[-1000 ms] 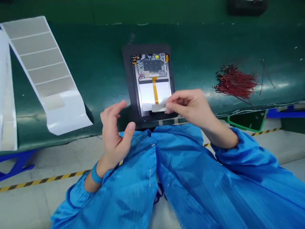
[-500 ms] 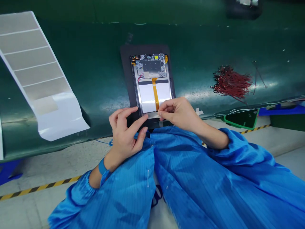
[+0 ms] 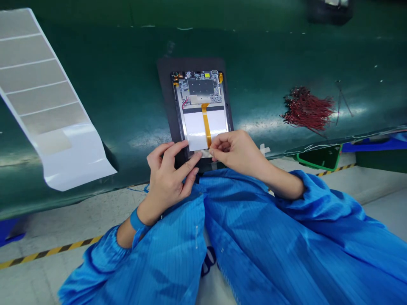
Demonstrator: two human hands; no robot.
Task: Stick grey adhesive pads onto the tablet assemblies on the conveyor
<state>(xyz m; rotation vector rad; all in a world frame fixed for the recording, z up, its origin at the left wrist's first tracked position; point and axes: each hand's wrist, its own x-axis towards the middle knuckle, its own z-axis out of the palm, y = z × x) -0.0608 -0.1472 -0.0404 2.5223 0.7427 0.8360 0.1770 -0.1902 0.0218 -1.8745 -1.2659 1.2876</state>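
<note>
An opened tablet (image 3: 197,133) lies face down near the table's front edge, its circuit board (image 3: 201,87) at the far end and a white battery below it. An orange flat cable (image 3: 206,123) runs down over the battery. Across the near end lies a silvery-grey tape strip (image 3: 206,153). My left hand (image 3: 170,173) is open, fingers spread over the near left corner, with a fingertip at the strip's left part. Thumb and forefinger of my right hand (image 3: 237,148) pinch together at the strip's right end; the exact grip is partly hidden.
On the left lies a backing sheet (image 3: 81,156) with several grey rectangular stickers. A pile of thin dark-red wires (image 3: 308,108) sits on the right of the green table (image 3: 133,84). A black object (image 3: 330,12) stands at the far right. A green-rimmed tray (image 3: 319,157) is below the edge.
My left hand's fingers have shifted slightly to the right along the strip. The right hand stays pinched at nearly the same spot. The view has moved a little.
</note>
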